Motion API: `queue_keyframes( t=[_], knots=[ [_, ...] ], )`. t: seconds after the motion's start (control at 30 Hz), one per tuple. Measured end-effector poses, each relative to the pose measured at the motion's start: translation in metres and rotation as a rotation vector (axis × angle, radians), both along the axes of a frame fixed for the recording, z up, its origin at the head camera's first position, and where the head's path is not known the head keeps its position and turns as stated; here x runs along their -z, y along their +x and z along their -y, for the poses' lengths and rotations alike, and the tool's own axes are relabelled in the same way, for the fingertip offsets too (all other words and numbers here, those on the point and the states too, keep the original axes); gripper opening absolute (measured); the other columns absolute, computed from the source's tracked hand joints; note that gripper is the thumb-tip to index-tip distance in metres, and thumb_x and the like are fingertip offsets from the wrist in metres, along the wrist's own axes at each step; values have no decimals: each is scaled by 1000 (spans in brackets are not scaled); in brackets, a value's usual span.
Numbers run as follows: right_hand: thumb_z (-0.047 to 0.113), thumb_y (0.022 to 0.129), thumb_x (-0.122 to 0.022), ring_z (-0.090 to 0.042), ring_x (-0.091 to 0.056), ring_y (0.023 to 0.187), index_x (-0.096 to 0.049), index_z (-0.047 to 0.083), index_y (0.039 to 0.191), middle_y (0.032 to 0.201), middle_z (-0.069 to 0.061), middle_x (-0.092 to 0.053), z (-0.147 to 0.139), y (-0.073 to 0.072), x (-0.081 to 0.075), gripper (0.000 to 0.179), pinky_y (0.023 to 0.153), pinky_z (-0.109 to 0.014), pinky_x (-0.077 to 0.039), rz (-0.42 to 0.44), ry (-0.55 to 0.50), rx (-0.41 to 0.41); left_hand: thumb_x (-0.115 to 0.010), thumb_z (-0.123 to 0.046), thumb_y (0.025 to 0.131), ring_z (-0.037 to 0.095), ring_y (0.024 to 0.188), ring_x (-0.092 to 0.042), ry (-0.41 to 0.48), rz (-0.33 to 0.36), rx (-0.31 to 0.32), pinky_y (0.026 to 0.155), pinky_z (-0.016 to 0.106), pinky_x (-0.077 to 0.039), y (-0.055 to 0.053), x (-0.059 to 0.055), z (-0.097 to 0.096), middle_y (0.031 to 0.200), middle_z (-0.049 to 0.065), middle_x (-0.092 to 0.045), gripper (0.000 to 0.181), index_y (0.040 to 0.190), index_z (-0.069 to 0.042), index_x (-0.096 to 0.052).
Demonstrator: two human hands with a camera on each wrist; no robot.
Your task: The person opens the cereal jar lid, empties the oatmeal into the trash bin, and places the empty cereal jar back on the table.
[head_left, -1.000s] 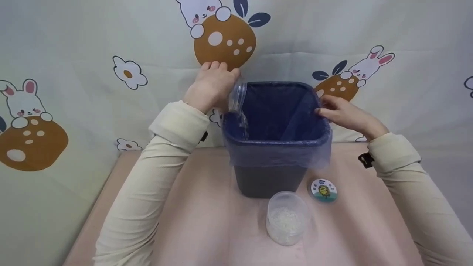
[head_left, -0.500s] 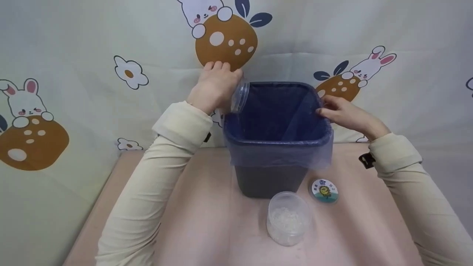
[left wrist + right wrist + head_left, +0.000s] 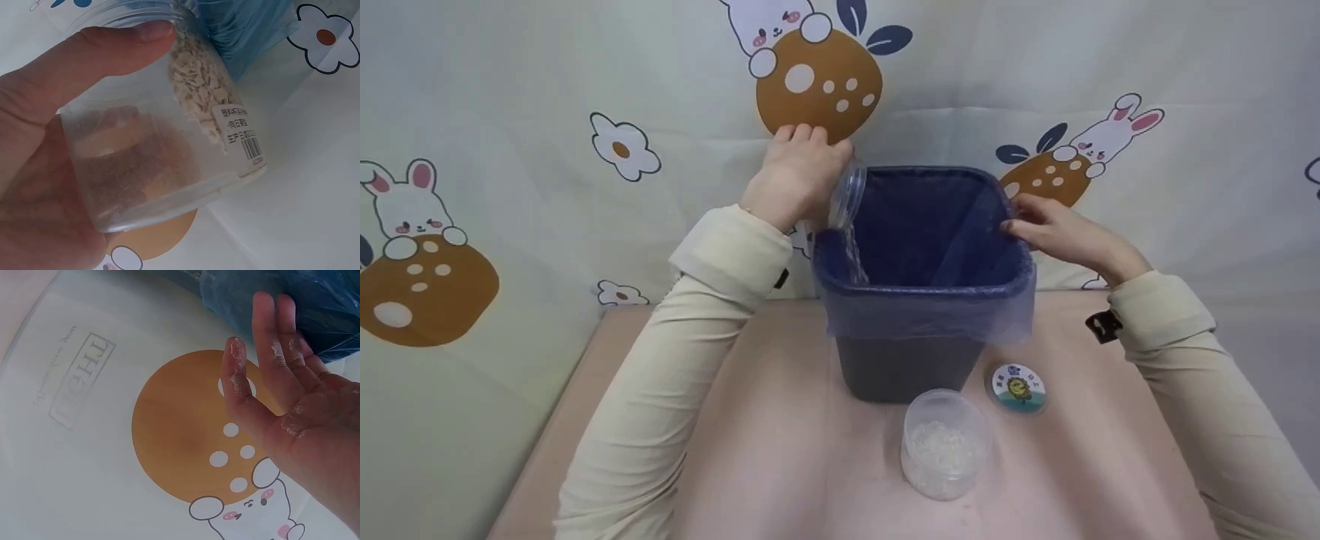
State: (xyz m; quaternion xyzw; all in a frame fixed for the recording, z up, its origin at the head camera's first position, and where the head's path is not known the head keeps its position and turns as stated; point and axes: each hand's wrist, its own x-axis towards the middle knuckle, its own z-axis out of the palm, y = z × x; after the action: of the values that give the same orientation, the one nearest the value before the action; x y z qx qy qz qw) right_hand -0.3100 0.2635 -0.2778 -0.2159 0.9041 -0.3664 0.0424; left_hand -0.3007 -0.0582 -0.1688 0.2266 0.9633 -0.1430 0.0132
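The left hand point(image 3: 793, 176) is gripping a tilted jar point(image 3: 135, 163) at ten o'clock on the bin point(image 3: 911, 367), flakes point(image 3: 197, 81) falling inside. At three o'clock, the right hand point(image 3: 1065, 231) is touching the liner point(image 3: 922, 319), fingers loosely spread.

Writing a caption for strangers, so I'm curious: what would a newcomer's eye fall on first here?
Probably the grey bin with its blue liner, central in the head view, and the clear jar that the left grip tips at the bin's left edge, pale flakes streaming down inside. After that, the cartoon rabbits on the backdrop behind.
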Motion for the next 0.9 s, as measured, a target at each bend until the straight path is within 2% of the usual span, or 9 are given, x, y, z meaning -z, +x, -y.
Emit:
queue_keyframes(
  t=[0.23,0.37,0.57,0.9],
  knots=[
    [21,101,-46,-10,-57,95,-50,-3,114,111,-15,-60,-6,-1,3,27,79,-24,-50,67,-46,-20,-82,-16,69,36,118,-39,-11,-1,3,105,47,-25,0,1,-2,128,22,-46,79,137,-5,-42],
    [22,102,-46,-10,-58,98,-50,-3,120,114,-16,-59,-8,-1,2,31,84,-31,-51,77,-48,-34,-83,-16,69,36,119,-38,-14,1,1,106,47,-25,0,0,-2,129,22,-45,82,138,-6,-41],
    [27,103,-46,-15,-58,101,-52,-4,121,112,-15,-59,-5,0,1,36,89,-43,-49,89,-39,-25,-83,-18,69,37,120,-38,-11,3,-2,106,47,-25,0,0,-1,130,22,-45,84,140,-6,-39],
    [27,103,-45,-12,-61,99,-55,-6,122,113,-16,-62,-5,0,1,40,89,-42,-50,70,-23,-25,-84,-19,69,37,120,-39,8,-6,3,106,48,-26,0,0,-1,131,22,-46,84,140,-6,-40]
  ],
)
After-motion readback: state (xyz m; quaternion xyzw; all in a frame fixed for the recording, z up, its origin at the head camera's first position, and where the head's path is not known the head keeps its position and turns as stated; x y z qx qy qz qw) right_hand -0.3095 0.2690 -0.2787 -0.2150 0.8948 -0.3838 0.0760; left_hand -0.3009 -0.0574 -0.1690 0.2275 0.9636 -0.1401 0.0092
